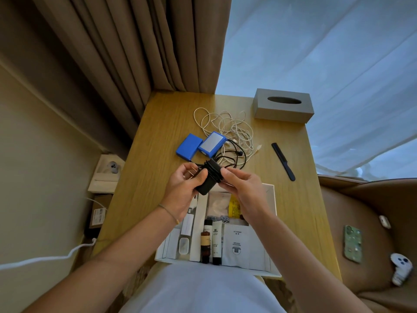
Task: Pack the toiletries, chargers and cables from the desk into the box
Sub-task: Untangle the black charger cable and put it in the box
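Note:
My left hand (184, 185) grips a black charger (207, 179) above the far edge of the white box (269, 201). My right hand (239, 184) pinches the charger's black cable (234, 158), which is partly wound round the charger and trails back onto the wooden desk (293, 199). In the box lie a brown bottle (205, 241), a white tube (217, 240), a white sachet (239, 242) and small packets. On the desk behind sit two blue power banks (189, 148) (212, 144), a tangle of white cables (228, 127) and a black comb (283, 161).
A grey tissue box (283, 107) stands at the desk's far right. Brown curtains (126, 53) hang behind. A phone (352, 243) and a white controller (401, 267) lie on the brown seat to the right. Cartons and a white cord sit on the floor at left.

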